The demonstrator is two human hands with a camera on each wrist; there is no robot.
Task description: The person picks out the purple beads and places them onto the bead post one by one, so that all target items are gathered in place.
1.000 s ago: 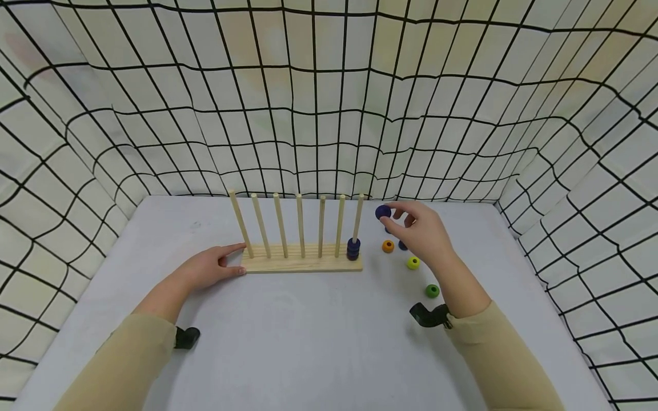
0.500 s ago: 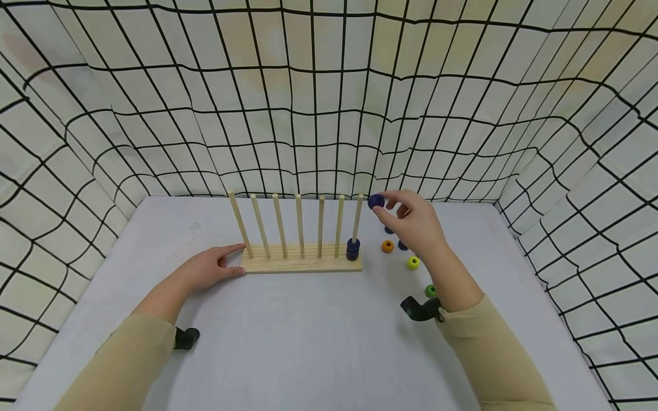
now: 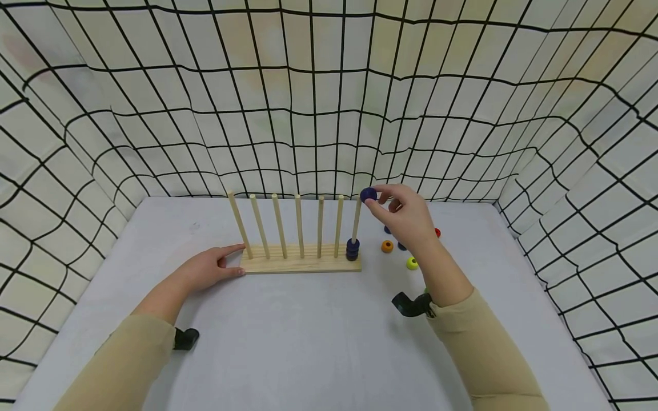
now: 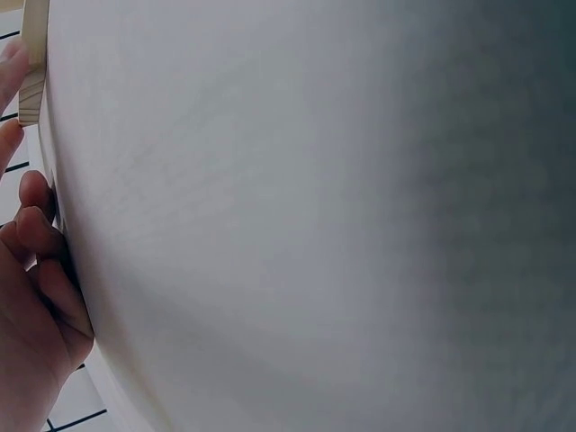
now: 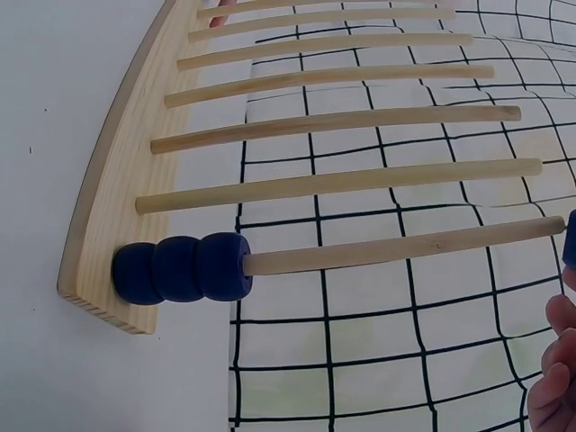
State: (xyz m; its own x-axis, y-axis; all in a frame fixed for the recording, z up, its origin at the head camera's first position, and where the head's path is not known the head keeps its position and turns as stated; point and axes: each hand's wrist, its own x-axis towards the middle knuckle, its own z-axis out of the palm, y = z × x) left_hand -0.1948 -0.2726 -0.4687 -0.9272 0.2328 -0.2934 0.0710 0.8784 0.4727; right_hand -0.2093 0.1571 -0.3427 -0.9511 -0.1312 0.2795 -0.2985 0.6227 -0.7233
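A wooden peg board (image 3: 300, 265) with a row of upright pegs lies on the white table. My left hand (image 3: 205, 268) grips its left end, thumb at the front corner and index finger toward the back. In the left wrist view that hand's other fingers (image 4: 40, 234) are curled near the table. My right hand (image 3: 406, 216) pinches a dark blue bead (image 3: 368, 195) beside the top of the rightmost peg (image 3: 357, 220). The right wrist view has this held bead (image 5: 571, 243) at the peg's tip, partly cut off. Three blue beads (image 5: 180, 268) are stacked at that peg's foot.
Right of the board lie loose beads: orange (image 3: 387, 246), yellow (image 3: 412, 263), blue (image 3: 402, 246) and red (image 3: 437, 233). My right forearm hides most of a green one. Black netting (image 3: 329, 125) over white walls surrounds the table (image 3: 288, 342).
My right hand has moved left and slightly up, carrying the blue bead from right of the rightmost peg to its top. The red bead has come into view. My left hand stays put.
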